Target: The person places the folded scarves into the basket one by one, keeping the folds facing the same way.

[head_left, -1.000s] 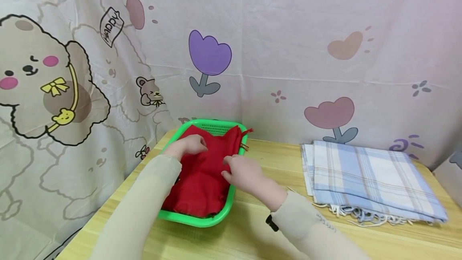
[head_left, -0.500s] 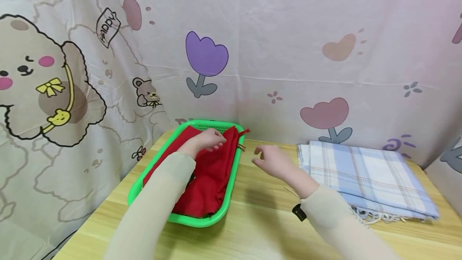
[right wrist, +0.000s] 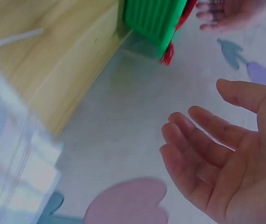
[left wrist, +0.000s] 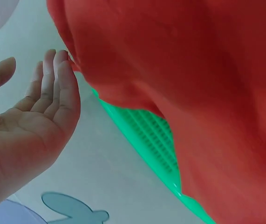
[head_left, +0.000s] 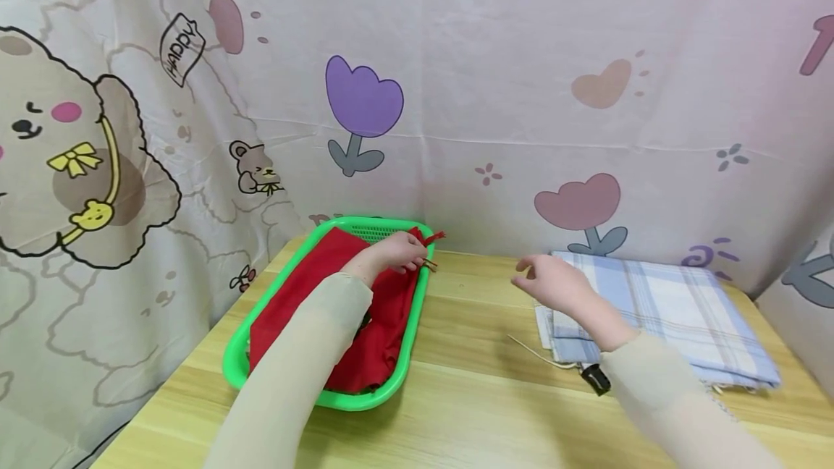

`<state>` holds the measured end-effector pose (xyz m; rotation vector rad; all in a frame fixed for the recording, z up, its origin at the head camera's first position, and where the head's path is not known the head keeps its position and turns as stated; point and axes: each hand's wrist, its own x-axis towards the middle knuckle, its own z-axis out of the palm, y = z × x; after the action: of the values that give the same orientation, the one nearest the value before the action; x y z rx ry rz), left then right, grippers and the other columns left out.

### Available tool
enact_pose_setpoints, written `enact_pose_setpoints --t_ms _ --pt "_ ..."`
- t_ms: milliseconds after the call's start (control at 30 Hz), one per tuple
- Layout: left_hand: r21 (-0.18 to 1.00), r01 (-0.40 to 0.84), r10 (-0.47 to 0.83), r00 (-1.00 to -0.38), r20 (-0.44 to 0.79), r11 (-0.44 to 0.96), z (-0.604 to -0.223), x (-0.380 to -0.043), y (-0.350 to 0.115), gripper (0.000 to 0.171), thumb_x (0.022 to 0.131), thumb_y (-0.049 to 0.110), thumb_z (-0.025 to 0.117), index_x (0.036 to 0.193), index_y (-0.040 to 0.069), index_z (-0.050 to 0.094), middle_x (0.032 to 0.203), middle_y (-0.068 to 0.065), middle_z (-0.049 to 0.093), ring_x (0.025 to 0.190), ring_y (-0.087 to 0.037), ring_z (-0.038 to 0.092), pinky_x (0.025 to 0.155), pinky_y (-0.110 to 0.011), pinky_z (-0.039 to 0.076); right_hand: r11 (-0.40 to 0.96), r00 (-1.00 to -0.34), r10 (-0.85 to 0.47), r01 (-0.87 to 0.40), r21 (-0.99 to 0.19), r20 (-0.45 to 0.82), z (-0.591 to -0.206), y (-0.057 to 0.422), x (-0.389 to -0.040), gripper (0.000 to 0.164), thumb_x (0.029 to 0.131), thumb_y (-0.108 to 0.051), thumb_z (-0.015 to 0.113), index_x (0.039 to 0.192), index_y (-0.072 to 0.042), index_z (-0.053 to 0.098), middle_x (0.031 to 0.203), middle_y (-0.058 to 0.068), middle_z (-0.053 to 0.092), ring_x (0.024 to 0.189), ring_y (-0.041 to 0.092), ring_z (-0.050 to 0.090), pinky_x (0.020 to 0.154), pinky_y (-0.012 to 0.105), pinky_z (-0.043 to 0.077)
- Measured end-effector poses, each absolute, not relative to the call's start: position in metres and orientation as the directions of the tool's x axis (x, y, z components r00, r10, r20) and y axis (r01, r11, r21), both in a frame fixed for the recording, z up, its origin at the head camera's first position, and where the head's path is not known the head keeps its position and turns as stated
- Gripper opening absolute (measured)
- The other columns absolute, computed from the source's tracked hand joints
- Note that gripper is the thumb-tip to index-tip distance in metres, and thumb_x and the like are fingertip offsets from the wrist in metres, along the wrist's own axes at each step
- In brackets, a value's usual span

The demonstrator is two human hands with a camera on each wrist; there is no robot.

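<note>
A folded red cloth (head_left: 296, 277) lies in a green plastic basket (head_left: 355, 402), its fringe (head_left: 435, 237) hanging over the right rim. My left hand (head_left: 399, 250) is over the far right corner of that cloth. In the left wrist view the left hand (left wrist: 39, 121) has its fingers nearly straight, fingertips right at the cloth's edge, nothing in the palm. My right hand (head_left: 554, 282) is in the air near the left edge of a folded blue-and-white plaid cloth (head_left: 677, 310). Its fingers are relaxed and hold nothing, as the right wrist view shows.
The wooden table (head_left: 456, 389) carries the basket on the left and the plaid cloth on the right. A loose white string (head_left: 537, 355) trails from the plaid cloth. A printed curtain (head_left: 482, 78) hangs right behind the table and along its left side.
My right hand has left the basket and moved right to the plaid cloth. The left hand has shifted right across the red cloth to its far right corner.
</note>
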<state>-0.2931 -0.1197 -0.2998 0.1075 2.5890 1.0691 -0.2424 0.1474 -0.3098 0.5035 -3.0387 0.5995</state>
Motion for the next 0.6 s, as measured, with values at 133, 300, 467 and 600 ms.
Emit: enact_pose_setpoints --t_ms 133,300,467,600 --pt "0.717 -0.031 0.234 -0.935 -0.268 0.696 -0.302 -0.294 -0.109 0.032 0.094 0.018 0.049 0.12 0.001 0.055 0.111 -0.013 0.063 0.085 -0.015 0.058 0.076 -0.026 0.051 0.878 -0.953 -0.297 -0.296 -0.375 0.058 -0.309 0.169 -0.244 0.034 0.09 -0.026 0.056 0.111 0.0 0.062 0.094 0.014 0.067 0.079 0.022 0.063 0.064 0.037 0.049" --pt "0.732 -0.005 0.275 -0.925 -0.263 0.681 -0.304 -0.296 -0.092 0.027 0.094 0.017 0.047 0.113 0.0 0.055 0.103 -0.009 0.062 0.079 -0.012 0.054 0.075 -0.026 0.05 0.889 -0.964 -0.266 -0.248 -0.386 0.006 -0.305 0.195 -0.244 0.038 0.092 -0.027 0.054 0.114 0.002 0.059 0.1 0.021 0.065 0.079 0.026 0.063 0.062 0.037 0.049" --pt "0.734 0.013 0.311 -0.911 -0.272 0.68 -0.305 -0.294 -0.075 0.037 0.095 0.02 0.049 0.127 0.002 0.05 0.122 -0.015 0.061 0.1 -0.022 0.06 0.085 -0.033 0.052 0.908 -0.973 -0.231 -0.206 -0.364 -0.026 -0.304 0.222 -0.246 0.04 0.091 -0.029 0.053 0.113 0.004 0.059 0.102 0.024 0.064 0.083 0.031 0.063 0.064 0.04 0.049" --pt "0.735 0.021 0.334 -0.899 -0.283 0.678 -0.306 -0.292 -0.06 0.039 0.095 0.02 0.05 0.128 0.0 0.05 0.123 -0.016 0.059 0.104 -0.025 0.059 0.088 -0.035 0.051 0.914 -0.977 -0.213 -0.188 -0.358 -0.031 -0.308 0.244 -0.25 0.044 0.092 -0.03 0.052 0.113 0.008 0.057 0.109 0.029 0.061 0.091 0.04 0.061 0.069 0.046 0.049"
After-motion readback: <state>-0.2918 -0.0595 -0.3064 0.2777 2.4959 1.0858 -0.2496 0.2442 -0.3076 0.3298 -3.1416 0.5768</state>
